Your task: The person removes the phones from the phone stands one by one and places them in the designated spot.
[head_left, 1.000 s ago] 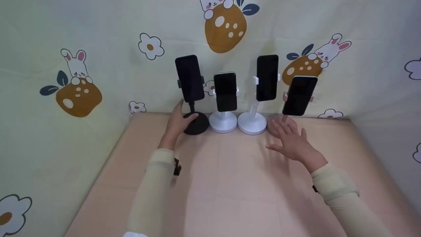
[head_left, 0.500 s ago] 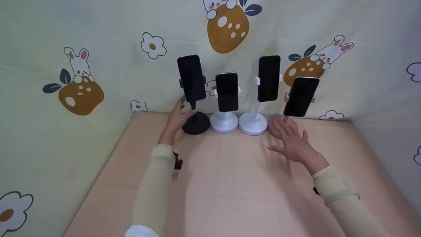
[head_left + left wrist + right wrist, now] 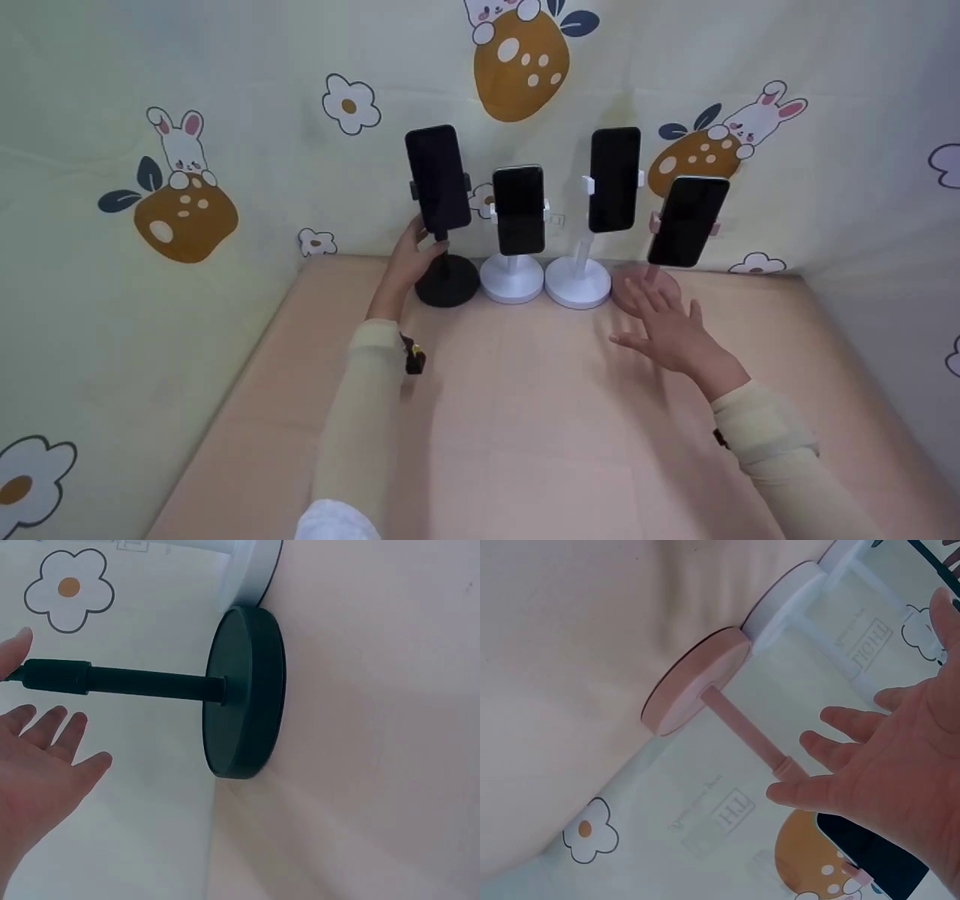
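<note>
Beside the black stand (image 3: 447,283), my left hand (image 3: 409,262) is raised near the pole, under its phone (image 3: 439,180). In the left wrist view the thumb lies on one side of the pole (image 3: 150,682) and the spread fingers of the left hand (image 3: 37,780) on the other, with a gap between fingers and pole. My right hand (image 3: 671,337) is spread in front of the pink stand (image 3: 622,291), which bears a tilted phone (image 3: 688,221). Seen from the right wrist, the hand (image 3: 907,757) overlaps the pink pole (image 3: 742,724); contact cannot be told.
Two white stands (image 3: 512,283) (image 3: 578,285), each with an upright phone (image 3: 519,210) (image 3: 615,180), stand between the black and pink ones. All are in a row at the back edge of the table (image 3: 525,390), before a patterned cloth wall (image 3: 255,150).
My left hand has risen from near the black base toward the pole's upper part, its forearm shifting forward. My right hand has hardly moved, and the stands stay in place.
</note>
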The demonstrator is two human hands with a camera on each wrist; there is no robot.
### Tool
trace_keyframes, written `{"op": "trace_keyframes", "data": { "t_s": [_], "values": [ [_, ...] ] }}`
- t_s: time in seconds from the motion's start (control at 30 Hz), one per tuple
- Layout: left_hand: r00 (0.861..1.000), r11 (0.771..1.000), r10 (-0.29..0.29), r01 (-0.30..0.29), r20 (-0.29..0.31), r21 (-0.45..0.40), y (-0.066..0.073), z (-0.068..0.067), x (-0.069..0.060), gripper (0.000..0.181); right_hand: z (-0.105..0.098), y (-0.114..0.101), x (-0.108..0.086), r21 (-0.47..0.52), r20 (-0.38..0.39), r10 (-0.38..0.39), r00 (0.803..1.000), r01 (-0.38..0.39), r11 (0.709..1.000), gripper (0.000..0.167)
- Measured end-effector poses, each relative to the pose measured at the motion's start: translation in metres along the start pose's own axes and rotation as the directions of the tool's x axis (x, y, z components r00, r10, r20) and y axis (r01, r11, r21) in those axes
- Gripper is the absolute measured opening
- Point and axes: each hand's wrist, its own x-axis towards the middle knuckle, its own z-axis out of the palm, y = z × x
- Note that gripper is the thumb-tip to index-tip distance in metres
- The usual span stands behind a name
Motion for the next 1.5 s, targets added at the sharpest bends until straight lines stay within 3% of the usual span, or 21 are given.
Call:
{"op": "trace_keyframes", "data": {
  "t_s": [0.07,0.27,0.3,0.43,0.63,0.83,1.07,1.5],
  "values": [
    [1.000,1.000,0.002,-0.002,0.009,-0.002,0.005,0.001,-0.001,0.073,0.001,0.000,0.000,-0.002,-0.001,-0.002,1.000,0.002,1.000,0.095],
    [0.999,1.000,0.026,-0.026,0.019,-0.009,0.003,0.004,0.008,0.063,0.001,0.001,0.002,0.000,0.005,0.003,1.000,-0.003,1.000,0.098],
    [0.999,0.999,0.035,-0.035,0.011,-0.001,-0.002,0.005,0.012,0.062,0.002,0.001,0.002,0.003,0.006,0.006,1.000,-0.006,1.000,0.098],
    [1.000,0.999,0.012,-0.012,0.007,0.041,-0.003,0.004,0.015,0.059,0.003,0.000,0.003,0.009,0.003,0.006,1.000,-0.006,1.000,0.096],
    [0.998,0.994,-0.016,0.023,-0.060,0.105,0.000,0.007,0.019,0.053,0.004,-0.004,0.002,0.001,-0.017,-0.012,1.000,0.012,1.000,0.092],
    [0.993,0.986,0.012,0.008,-0.116,0.169,-0.001,0.006,0.021,0.044,0.003,-0.003,-0.002,-0.005,-0.024,-0.015,1.000,0.015,1.000,0.093],
    [0.977,0.988,0.028,0.005,-0.210,0.153,-0.006,-0.001,0.018,0.030,0.003,-0.002,-0.003,0.007,-0.018,-0.009,1.000,0.009,1.000,0.093],
    [0.964,0.995,0.053,-0.028,-0.260,0.099,0.002,-0.001,0.006,0.032,0.004,-0.003,-0.006,0.000,-0.036,-0.014,0.999,0.014,1.000,0.093]
  ]
}}
